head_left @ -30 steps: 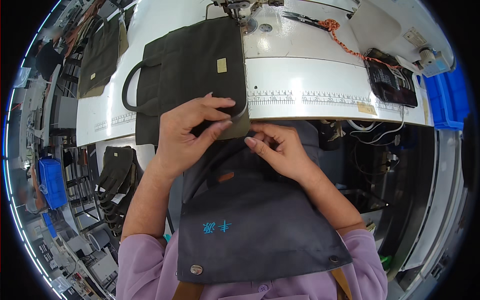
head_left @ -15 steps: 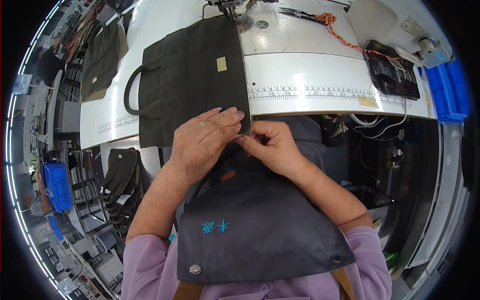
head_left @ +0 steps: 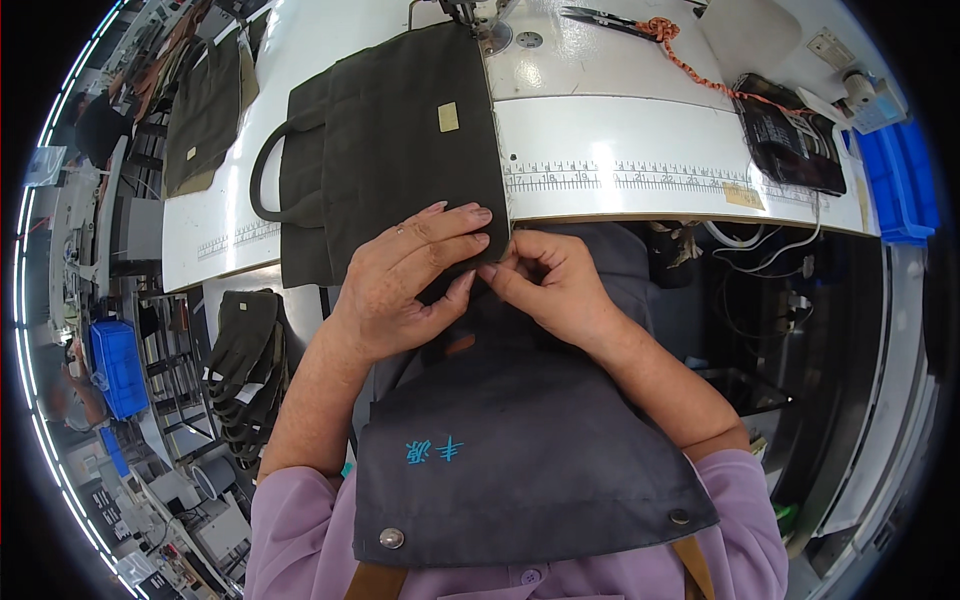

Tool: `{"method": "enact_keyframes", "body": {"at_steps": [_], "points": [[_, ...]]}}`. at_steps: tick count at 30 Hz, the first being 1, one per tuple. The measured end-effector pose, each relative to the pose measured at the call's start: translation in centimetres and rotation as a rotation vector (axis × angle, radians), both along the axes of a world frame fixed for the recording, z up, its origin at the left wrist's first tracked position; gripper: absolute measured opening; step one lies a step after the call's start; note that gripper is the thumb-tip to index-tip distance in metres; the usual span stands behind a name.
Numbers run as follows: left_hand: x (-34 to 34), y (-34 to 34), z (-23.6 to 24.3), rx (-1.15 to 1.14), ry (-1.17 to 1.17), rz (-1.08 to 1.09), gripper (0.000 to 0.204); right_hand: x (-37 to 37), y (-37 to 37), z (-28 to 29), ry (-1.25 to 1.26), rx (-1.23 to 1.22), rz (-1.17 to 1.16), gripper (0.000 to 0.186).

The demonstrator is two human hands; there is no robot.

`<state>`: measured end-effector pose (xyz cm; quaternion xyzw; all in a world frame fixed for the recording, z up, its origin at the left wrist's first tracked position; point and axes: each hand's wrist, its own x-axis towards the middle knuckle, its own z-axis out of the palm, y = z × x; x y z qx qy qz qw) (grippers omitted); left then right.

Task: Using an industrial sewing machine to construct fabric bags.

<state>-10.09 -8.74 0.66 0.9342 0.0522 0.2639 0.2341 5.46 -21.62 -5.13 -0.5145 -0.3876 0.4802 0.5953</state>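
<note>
A dark olive fabric bag panel (head_left: 395, 150) with a looped handle on its left side and a small yellow patch lies on the white sewing table. Its far right corner reaches under the sewing machine's foot (head_left: 490, 32). My left hand (head_left: 405, 275) rests on the panel's near right corner, fingers stretched out flat and thumb spread apart. At that corner's edge, my right hand (head_left: 550, 280) pinches the fabric edge between thumb and curled fingers. The exact fold under the fingertips is hidden.
Scissors (head_left: 600, 18) with an orange cord lie beyond the printed ruler (head_left: 620, 177). A black package (head_left: 790, 140) sits at the right, near a blue bin (head_left: 895, 185). Another olive panel (head_left: 208, 115) lies at the left; several more (head_left: 245, 370) hang stacked below the table edge.
My left thumb has spread away from its fingers, and the left fingers have parted a little. My right hand still pinches the edge. The panel has hardly shifted.
</note>
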Motion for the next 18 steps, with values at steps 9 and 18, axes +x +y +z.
{"method": "enact_keyframes", "body": {"at_steps": [9,18], "points": [[0.13,0.14,-0.61,0.058,-0.029,0.016,0.023,0.14,-0.53,0.11,-0.008,0.005,0.003,0.017],[0.23,0.1,-0.75,-0.004,-0.071,0.086,0.018,0.16,-0.56,-0.54,0.038,-0.024,-0.003,0.012]]}}
